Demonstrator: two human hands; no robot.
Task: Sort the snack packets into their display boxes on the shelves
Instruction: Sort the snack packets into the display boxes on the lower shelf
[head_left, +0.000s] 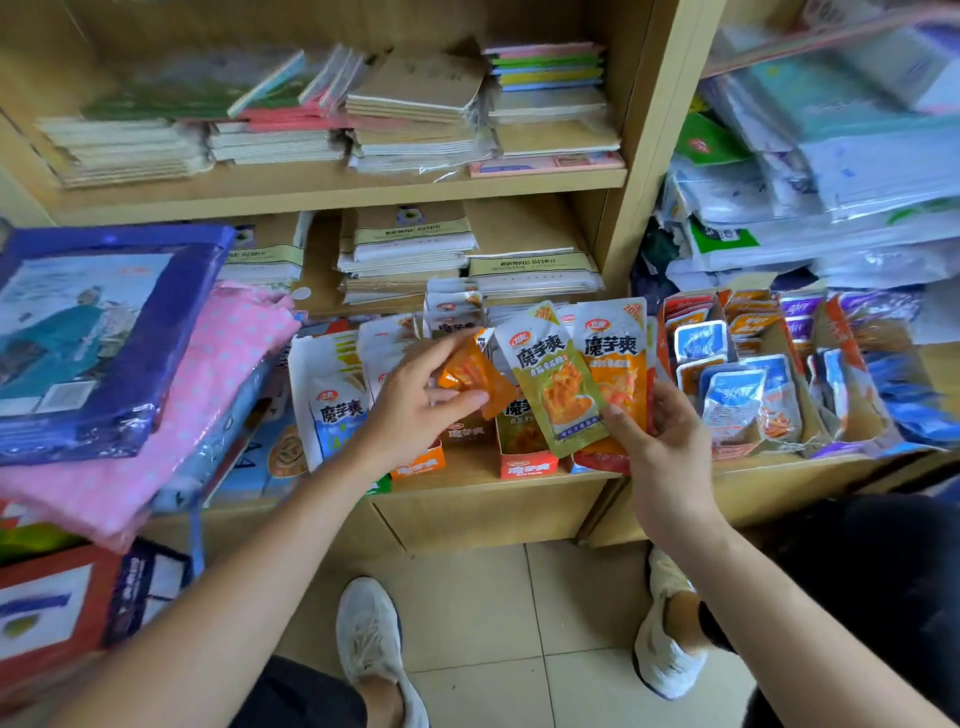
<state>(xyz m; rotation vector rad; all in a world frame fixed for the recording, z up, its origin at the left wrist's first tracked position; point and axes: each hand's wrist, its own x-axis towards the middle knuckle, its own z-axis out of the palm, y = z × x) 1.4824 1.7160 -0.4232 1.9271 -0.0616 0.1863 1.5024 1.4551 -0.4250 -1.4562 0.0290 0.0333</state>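
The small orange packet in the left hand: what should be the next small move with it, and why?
Probably lower it into the orange display box right below. The left hand pinches the small orange packet just above that box, whose colour seems to match; the right hand is busy holding a green packet and a larger orange packet.

Grips: two, left grip (415, 402) and right grip (670, 447).
Left grip: one orange packet (475, 376).
Right grip: at least two, green packet (558, 384) in front and second orange packet (618, 358) behind. Red edge beneath, count unsure.
Orange boxes (527, 465) at shelf edge: two.
Open boxes (665, 338) further right: about three. Packets inside too many and too blurred to count.
White bags (332, 400) at left: at least two.
Shoes (371, 639): two.
Shelves with notebooks (405, 104): two.
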